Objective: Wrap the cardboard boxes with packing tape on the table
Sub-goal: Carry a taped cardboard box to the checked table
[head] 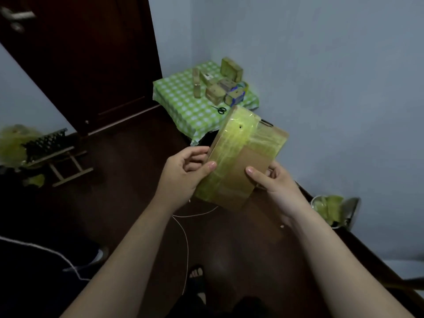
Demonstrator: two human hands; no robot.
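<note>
Currently the left hand [183,171] grips the near-left edge of the cardboard box [243,161], thumb laid flat on the taped face and fingers curled behind it. The box is held tilted in the air above the dark floor, short of the table [174,97] and not resting on it. Yellowish tape covers its left portion and far end; a band of bare cardboard runs down the right portion. The right hand [275,182] grips the near-right corner, thumb on the bare cardboard and fingers wrapped behind. The step in hand appears to be inspecting or turning a partly wrapped box. The next move likely calls for covering the bare band, which requires freeing one hand to fetch tape; neither hand holds a roll. Surroundings, left to right: a wooden stool [62,161] with crumpled tape waste beside it, a white cord [186,237] trailing across the floor below the box, the table with its green checked cloth carrying several small boxes [214,94] and a pair of scissors [220,109], and a bin [325,210] of tape scraps by the wall. The cord underfoot is a possible snag hazard.
</note>
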